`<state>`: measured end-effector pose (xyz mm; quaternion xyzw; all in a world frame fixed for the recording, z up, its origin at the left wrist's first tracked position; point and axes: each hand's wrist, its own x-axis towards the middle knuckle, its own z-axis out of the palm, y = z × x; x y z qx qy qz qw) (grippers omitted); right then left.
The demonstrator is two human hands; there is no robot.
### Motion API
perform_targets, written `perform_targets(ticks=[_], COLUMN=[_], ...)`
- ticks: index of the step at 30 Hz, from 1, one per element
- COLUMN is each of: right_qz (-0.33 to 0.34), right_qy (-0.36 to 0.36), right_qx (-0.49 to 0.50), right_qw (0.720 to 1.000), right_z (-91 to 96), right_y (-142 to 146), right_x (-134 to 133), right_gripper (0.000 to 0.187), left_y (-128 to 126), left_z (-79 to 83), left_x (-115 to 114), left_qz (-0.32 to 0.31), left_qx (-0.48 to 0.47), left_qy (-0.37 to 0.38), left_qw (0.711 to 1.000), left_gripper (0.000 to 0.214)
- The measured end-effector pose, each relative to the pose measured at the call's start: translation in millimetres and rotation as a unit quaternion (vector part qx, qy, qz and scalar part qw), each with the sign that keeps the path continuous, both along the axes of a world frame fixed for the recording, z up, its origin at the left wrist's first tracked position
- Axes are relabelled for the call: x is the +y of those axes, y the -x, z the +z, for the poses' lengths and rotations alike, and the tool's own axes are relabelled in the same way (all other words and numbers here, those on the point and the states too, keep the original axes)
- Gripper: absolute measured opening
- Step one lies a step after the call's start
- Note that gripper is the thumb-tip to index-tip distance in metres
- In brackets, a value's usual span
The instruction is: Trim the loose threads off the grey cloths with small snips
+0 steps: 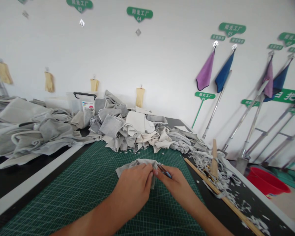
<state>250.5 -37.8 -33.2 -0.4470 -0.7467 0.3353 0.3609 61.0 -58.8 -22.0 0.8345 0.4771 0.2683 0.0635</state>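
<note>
My left hand (135, 182) is closed on a piece of grey cloth (137, 162), held just above the green cutting mat (93, 193). Part of the cloth hangs below the fingers. My right hand (173, 183) meets it at the cloth's right edge, thumb and fingers pinched together. In that hand are thread snips (165, 171) with a blue handle and metal blades, lying across the fingers. The exact point where the fingertips grip the cloth is hidden.
Folded grey cloths (135, 123) are heaped behind the mat, with another pile (44, 131) on the left. Along the right lie a long wooden ruler (226, 200), fabric scraps (221, 164) and a shorter wooden strip (214, 160). A red basin (266, 180) stands beyond the table edge.
</note>
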Motion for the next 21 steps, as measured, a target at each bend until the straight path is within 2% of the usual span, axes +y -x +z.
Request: perform_targets(ticks=[3, 8, 11, 14, 21], right_qz=[-0.016, -0.004, -0.004, -0.023, -0.032], right_qy=[-0.012, -0.005, 0.001, -0.009, -0.019], right_qx=[-0.013, 0.023, 0.021, -0.006, -0.046], right_qw=[1.000, 1.000, 1.000, 1.000, 0.998], right_z=[-1.5, -2.5, -3.6, -5.2, -5.0], right_y=[0, 1, 1, 1, 0], right_x=[-2, -3, -3, -3, -6], right_gripper=[0.040, 0.038, 0.040, 0.042, 0.041], left_y=[-2, -4, -4, -3, 3], left_z=[-1.6, -2.9, -3.7, -4.4, 0.5], left_x=[0, -1, 1, 4, 10], left_qz=[0.006, 0.010, 0.010, 0.008, -0.011], left_qx=[0.004, -0.080, -0.090, -0.091, -0.076], left_qy=[0.005, 0.064, 0.071, 0.067, 0.108], left_qw=[1.000, 0.995, 0.993, 0.994, 0.991], left_gripper=[0.027, 0.010, 0.006, 0.011, 0.027])
